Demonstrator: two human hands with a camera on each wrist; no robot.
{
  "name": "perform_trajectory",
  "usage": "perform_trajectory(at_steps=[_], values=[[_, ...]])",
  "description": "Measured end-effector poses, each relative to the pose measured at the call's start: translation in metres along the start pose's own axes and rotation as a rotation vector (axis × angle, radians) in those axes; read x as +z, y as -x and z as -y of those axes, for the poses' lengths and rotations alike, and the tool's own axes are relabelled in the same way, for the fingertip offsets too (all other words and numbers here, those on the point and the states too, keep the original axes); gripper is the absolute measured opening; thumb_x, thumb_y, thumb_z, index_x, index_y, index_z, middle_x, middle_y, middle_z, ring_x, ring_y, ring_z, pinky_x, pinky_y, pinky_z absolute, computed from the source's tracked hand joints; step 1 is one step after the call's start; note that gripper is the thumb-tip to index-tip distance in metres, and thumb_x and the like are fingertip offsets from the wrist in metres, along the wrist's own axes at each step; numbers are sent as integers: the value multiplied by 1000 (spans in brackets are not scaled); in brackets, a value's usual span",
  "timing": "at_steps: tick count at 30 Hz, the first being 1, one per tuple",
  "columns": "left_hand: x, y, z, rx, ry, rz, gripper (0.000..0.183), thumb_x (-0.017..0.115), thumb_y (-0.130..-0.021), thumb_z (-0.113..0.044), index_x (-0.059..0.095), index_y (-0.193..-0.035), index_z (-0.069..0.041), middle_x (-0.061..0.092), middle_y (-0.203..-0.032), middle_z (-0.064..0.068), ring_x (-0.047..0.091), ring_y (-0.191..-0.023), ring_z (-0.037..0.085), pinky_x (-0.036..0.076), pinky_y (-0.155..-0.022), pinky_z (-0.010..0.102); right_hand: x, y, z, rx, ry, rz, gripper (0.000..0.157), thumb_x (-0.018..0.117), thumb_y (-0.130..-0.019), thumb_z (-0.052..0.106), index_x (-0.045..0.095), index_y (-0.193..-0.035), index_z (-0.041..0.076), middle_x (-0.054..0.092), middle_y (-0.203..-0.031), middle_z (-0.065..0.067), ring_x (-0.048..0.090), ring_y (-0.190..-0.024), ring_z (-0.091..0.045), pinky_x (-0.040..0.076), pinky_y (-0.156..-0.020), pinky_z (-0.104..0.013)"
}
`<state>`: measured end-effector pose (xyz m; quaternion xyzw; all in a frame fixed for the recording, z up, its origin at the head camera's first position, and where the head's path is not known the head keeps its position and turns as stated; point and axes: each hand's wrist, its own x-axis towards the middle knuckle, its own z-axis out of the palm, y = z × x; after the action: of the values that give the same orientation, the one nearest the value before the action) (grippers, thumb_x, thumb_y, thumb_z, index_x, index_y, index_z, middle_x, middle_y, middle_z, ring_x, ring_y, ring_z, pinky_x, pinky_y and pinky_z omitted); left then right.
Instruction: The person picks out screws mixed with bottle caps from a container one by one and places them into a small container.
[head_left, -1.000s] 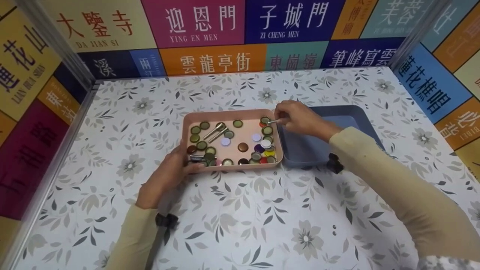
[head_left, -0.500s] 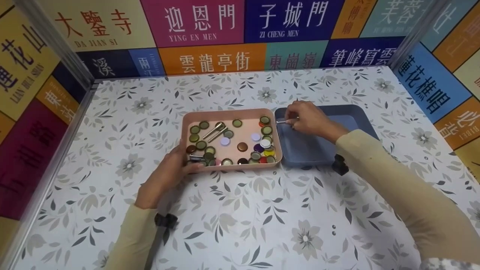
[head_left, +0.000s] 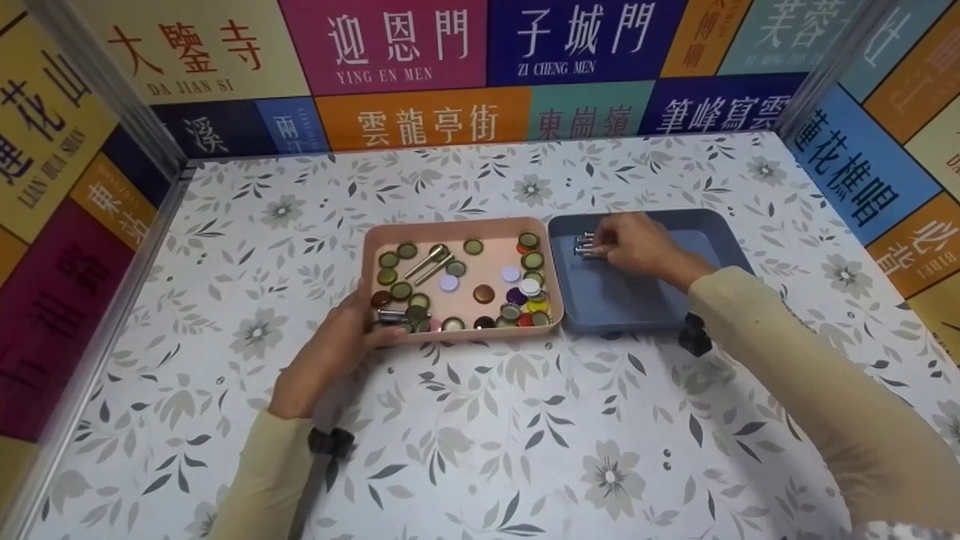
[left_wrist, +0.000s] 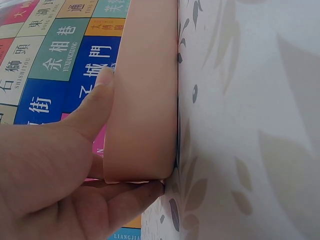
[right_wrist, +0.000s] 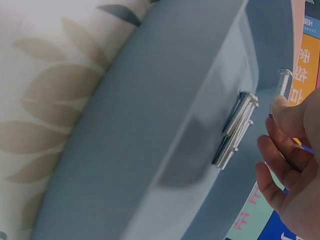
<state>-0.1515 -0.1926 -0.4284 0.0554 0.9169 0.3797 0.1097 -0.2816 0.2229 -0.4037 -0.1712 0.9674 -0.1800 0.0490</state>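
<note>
1. Head view: here's the left hand (head_left: pixel 337 341), gripping the pink tray (head_left: pixel 495 266) at its near left corner, bottle caps (head_left: pixel 484 293) strewn inside, two long bolts (head_left: pixel 424 265) lying side by side among them! Just beside it sits the blue tray (head_left: pixel 630 300), the right hand (head_left: pixel 641 244) over it.
2. Left wrist: thumb at the rim, fingers bent against the end wall, corner clasped between!
3. Right wrist: thumb and forefinger pinch a threaded bolt (right_wrist: pixel 284 82), other fingers bent; silver bolts (right_wrist: pixel 240 120) lie nearby, bunched inside the blue tray.
</note>
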Motion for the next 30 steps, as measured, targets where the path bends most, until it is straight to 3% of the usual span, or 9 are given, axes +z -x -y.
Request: perform_trajectory(at_steps=[5,13,20,30], values=[[0,0,0,2,1,2,101,71,-94,-29,-2,-162,-11,32,-161,23,41,-144,35,29,-122,50,1,3,-9,21,3,12,8,69,-88,10,72,-90,3,68,-85,-13,58,-78,-26,44,-70,-37],[0,0,1,-5,-16,4,101,70,-94,-30,-2,-162,-10,37,-157,23,49,-134,32,36,-117,50,2,5,-18,42,9,33,5,68,-86,7,71,-86,3,67,-80,-10,57,-73,-24,40,-64,-33],[0,1,1,9,-17,4,103,71,-93,-29,-3,-161,-8,32,-160,26,38,-145,38,27,-123,51,7,4,-20,16,6,42,7,71,-88,8,72,-87,1,68,-80,-12,59,-74,-25,42,-66,-34],[0,-1,0,-26,17,20,99,70,-94,-28,-1,-161,-9,21,-166,21,28,-151,36,20,-125,50,9,2,-19,25,6,-11,9,75,-85,9,75,-88,1,71,-84,-14,62,-77,-26,46,-68,-38]])
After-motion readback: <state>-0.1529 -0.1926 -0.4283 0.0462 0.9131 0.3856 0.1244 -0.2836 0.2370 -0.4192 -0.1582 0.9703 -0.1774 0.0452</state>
